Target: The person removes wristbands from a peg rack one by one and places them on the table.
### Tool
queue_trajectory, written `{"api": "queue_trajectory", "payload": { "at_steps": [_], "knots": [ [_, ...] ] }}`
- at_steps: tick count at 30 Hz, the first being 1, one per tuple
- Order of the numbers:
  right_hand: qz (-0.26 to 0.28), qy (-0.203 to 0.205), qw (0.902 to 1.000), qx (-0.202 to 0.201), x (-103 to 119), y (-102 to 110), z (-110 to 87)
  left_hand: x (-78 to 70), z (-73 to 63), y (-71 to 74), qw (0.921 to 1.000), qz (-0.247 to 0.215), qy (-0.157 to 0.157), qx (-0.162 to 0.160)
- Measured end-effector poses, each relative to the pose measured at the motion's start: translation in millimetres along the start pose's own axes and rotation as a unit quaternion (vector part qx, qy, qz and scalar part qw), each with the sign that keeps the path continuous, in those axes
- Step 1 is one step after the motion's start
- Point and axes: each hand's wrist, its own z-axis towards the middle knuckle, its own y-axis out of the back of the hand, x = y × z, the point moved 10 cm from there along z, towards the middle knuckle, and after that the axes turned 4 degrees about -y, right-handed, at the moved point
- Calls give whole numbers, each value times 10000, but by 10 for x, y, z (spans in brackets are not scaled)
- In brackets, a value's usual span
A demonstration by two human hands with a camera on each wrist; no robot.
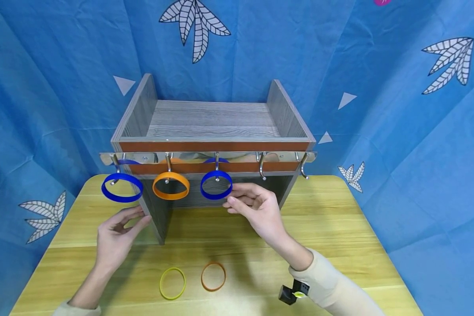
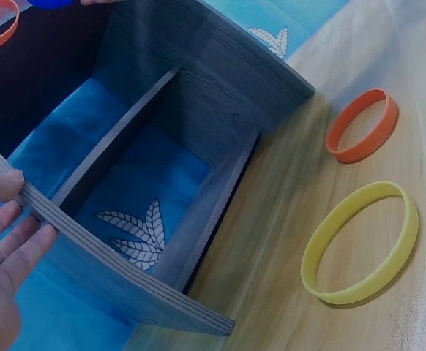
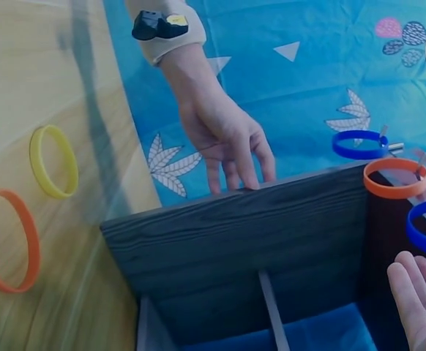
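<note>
My left hand point(image 1: 116, 235) grips the front edge of the grey wooden shelf's left side panel point(image 2: 125, 263), thumb on one face and fingers on the other. At the middle hook, a blue wristband point(image 1: 202, 192) hangs from the metal hook rail point(image 1: 237, 156). My right hand point(image 1: 256, 208) is at that band's right edge, its fingers loosely extended and palm turned up in the right wrist view. To the left hang an orange wristband point(image 1: 170, 196) and another blue wristband point(image 1: 122, 198), each on its own hook.
A yellow wristband point(image 1: 161, 287) and a thin orange wristband point(image 1: 213, 289) lie on the wooden table point(image 1: 320, 228) in front of the shelf point(image 1: 213, 118). Two bare hooks point(image 1: 262, 169) stick out at the rail's right end. Blue patterned cloth point(image 1: 284, 48) surrounds the table.
</note>
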Motion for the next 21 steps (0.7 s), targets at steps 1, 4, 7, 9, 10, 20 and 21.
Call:
{"api": "queue_trajectory", "payload": {
  "at_steps": [1,4,7,9,10,20,21],
  "knots": [
    [8,3,10000,-1,2,-5,8,3,-1,1,10000,-31,14,-4],
    [28,-16,10000,1,5,-17,34,7,-4,1,9999,-124,38,-9],
    [64,-138,9999,-27,-7,-23,57,7,-4,-3,9998,-205,24,-4],
    [61,-174,9998,-26,-10,-31,65,15,-5,-4,9998,-166,54,-8],
    [48,-190,9998,-31,-15,-33,68,18,-6,-4,9999,-108,68,-12],
    [-15,-171,9999,0,1,-74,96,26,-5,1,9999,-1,145,-46],
    [-16,-163,9999,-7,4,-74,96,24,-3,1,9999,-44,129,-40]
  ]
}}
